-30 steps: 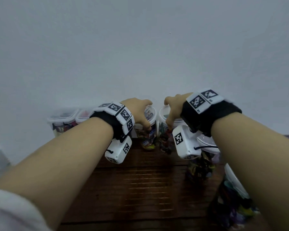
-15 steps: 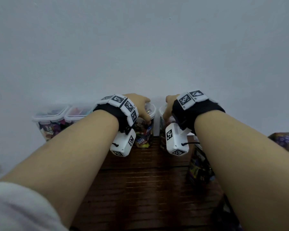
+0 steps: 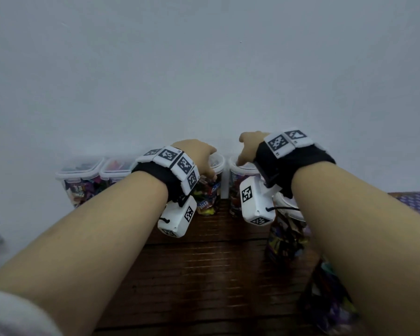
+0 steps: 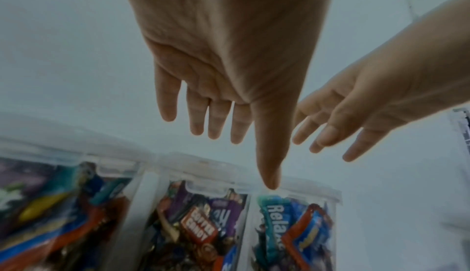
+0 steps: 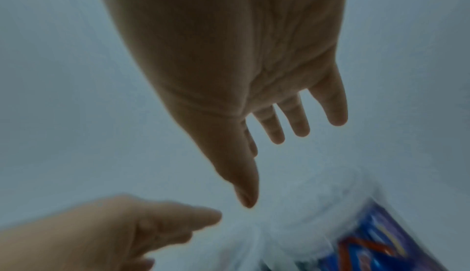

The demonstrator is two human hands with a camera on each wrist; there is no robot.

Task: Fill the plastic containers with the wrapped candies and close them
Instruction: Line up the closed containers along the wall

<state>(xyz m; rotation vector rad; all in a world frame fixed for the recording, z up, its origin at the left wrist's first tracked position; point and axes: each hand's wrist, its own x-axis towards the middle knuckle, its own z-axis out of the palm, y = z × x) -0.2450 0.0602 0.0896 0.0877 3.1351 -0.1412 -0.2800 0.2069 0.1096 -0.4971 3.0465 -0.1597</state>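
At the back of the worktop (image 3: pixel 204 275), head view: a row of lidded containers full of wrapped candies stands against the wall (image 3: pixel 204 69); two square ones (image 3: pixel 80 175) on the left, two round ones in the middle.
Head view, hands: the left hand (image 3: pixel 194 154) is over the left round container (image 3: pixel 212 187), the right hand (image 3: pixel 249 147) over the right round container (image 3: pixel 238 187).
Head view, change: a second ago the fingers reached down the container sides; now both hands sit higher, near the lids.
Left wrist view: left hand's fingers (image 4: pixel 216 120) spread and straight, holding nothing, above closed containers (image 4: pixel 292 225); the right hand is also spread.
Right wrist view: right hand (image 5: pixel 241 74) loose, empty; a blurred white lid (image 5: pixel 318 205) below.
Meaning: probably these two are placed and closed, hands letting go.
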